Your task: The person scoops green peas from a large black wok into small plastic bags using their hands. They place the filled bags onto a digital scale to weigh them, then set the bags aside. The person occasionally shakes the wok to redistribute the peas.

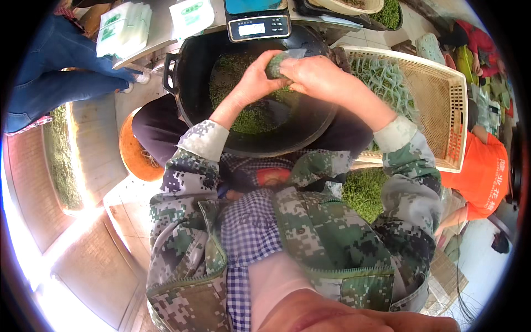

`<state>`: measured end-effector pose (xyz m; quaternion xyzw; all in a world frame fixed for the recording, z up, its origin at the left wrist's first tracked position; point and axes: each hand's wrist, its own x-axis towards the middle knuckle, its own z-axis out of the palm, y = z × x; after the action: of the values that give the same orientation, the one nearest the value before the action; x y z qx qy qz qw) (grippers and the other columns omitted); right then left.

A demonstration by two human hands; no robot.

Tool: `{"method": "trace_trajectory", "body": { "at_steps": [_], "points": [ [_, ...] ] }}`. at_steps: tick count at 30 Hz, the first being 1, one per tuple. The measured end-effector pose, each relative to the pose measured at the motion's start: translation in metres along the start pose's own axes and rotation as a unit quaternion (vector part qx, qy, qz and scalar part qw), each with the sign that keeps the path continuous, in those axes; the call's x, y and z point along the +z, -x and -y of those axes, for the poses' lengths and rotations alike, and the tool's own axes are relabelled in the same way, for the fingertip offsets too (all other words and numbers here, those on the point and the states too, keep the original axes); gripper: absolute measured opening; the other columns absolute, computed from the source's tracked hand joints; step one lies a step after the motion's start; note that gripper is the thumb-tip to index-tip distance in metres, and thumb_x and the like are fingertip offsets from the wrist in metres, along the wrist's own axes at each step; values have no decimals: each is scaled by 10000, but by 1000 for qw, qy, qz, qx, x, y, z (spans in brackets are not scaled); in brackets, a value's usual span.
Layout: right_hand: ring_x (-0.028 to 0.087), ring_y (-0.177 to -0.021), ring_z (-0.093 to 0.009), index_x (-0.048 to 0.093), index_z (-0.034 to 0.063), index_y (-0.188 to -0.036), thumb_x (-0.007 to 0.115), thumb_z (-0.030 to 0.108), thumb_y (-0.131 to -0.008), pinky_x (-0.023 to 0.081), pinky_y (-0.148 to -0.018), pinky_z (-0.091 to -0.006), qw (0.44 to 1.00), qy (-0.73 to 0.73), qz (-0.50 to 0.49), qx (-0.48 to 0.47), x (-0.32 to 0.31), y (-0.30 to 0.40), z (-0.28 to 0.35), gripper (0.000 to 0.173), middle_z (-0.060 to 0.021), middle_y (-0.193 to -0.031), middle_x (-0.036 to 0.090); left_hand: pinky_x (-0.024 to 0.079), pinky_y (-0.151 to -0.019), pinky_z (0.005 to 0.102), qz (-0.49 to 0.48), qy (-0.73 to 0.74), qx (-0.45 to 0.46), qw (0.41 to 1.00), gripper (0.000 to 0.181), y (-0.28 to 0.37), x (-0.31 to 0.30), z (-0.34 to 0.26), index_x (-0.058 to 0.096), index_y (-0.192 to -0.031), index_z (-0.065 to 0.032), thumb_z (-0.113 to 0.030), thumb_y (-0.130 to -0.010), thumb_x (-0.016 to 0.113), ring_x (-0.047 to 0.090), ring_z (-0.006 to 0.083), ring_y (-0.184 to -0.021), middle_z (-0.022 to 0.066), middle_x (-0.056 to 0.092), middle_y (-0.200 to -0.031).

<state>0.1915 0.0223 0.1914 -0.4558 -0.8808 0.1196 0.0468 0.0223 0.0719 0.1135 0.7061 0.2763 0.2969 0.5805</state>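
Both hands hold a small clear plastic bag (274,67) filled with green grains that look like green peppercorns. My left hand (255,83) cups the bag from the left. My right hand (317,76) has its fingers around the bag's upper right part, where a loose clear end sticks out. Beneath them sits a wide black wok (199,112) with a side handle. Loose green peppercorns (253,118) lie in its bottom. Just beyond the wok's far rim is a digital scale (259,29) with a lit display and a blue top.
On the table's left lie stacks of printed plastic bags (124,31). A cream plastic crate (431,95) at the right holds several filled bags (381,81). An orange basin (139,151) stands left. People are at both sides, one in an orange shirt (481,178).
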Motion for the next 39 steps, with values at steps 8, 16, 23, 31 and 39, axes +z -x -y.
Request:
{"method": "trace_trajectory", "body": {
  "at_steps": [8,16,23,31,39],
  "points": [
    [604,-700,-287,548,60,-772,658,247,-744,487,-574,-380,996,-49,-45,54,-13,15,19,219,-86,-782,578,446,-857,293,9,-37,-36,999,510,6,-9,2,513,-1187,-23,-83,-720,706,553,141,-976,72,596,-1077],
    [591,-729,-188,624,94,-872,692,271,-715,478,-625,-313,940,-47,-327,84,-21,60,17,247,5,-910,564,462,-806,244,85,81,-92,989,370,-10,6,-16,538,-1146,-7,-11,-788,631,563,112,-916,41,594,-1052],
    [598,-796,-162,659,81,-880,656,174,-793,478,-730,-274,879,-209,-325,280,-12,145,-39,127,-42,-856,625,444,-844,288,212,-80,-1,974,608,-33,45,-44,432,-1290,-25,-74,-745,697,560,135,-898,105,520,-1222],
    [607,-839,-361,636,65,-956,556,300,-829,488,-743,-405,650,118,-365,656,13,334,-218,279,-199,-877,632,445,-822,281,41,-225,-112,967,383,43,-38,-38,550,-1145,3,-10,-769,623,574,164,-894,106,591,-1089],
    [572,-1028,-303,582,40,-1130,581,391,-800,439,-866,-374,750,47,-105,651,43,398,-258,482,-159,-1075,619,340,-987,376,-217,-512,-1,831,447,128,-85,-41,511,-1196,-18,-19,-760,612,442,319,-1157,161,489,-1230]
  ]
}}
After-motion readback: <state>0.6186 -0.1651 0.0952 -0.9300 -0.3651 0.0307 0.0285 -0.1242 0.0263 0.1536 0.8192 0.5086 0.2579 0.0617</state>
